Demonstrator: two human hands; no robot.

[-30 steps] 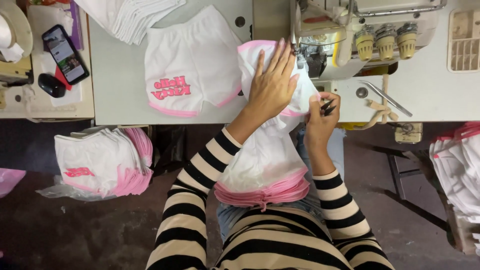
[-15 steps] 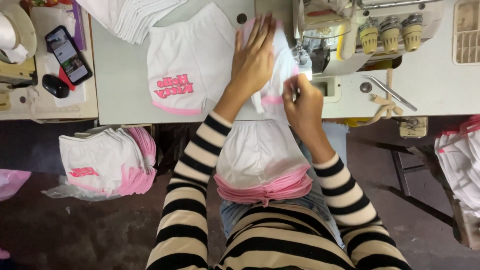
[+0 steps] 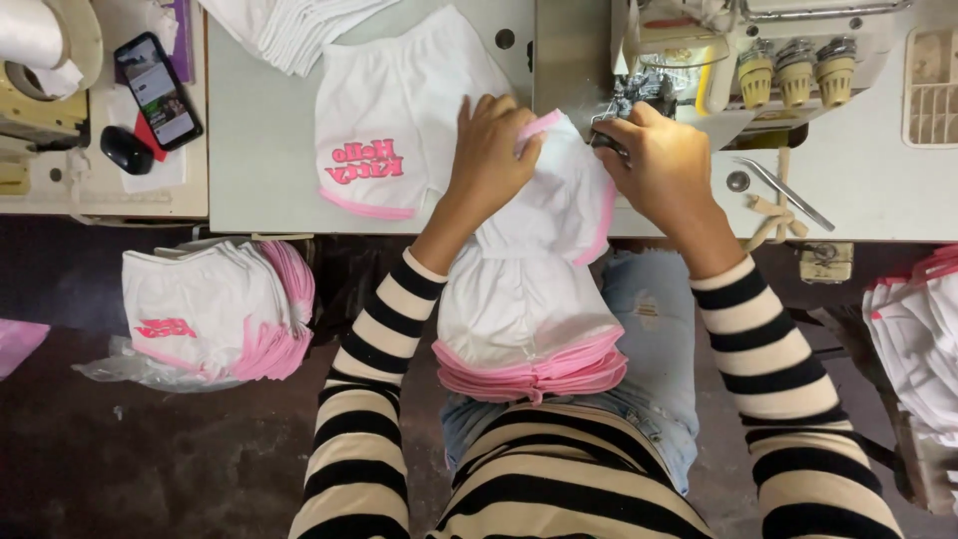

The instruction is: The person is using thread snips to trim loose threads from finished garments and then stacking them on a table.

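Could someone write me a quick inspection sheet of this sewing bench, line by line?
Surface: pale grey table, with a sewing machine at its far side.
Job's things: white garment with pink trim held by the machine; a stack of like pieces on the lap.
Clutter: printed white shorts, phone, tweezers, three thread cones.
Hands: left hand presses the garment flat; right hand pinches its edge by the needle.
Cables: nothing seen.
Surroundings: more white-and-pink piles at the left and right, above a dark floor.
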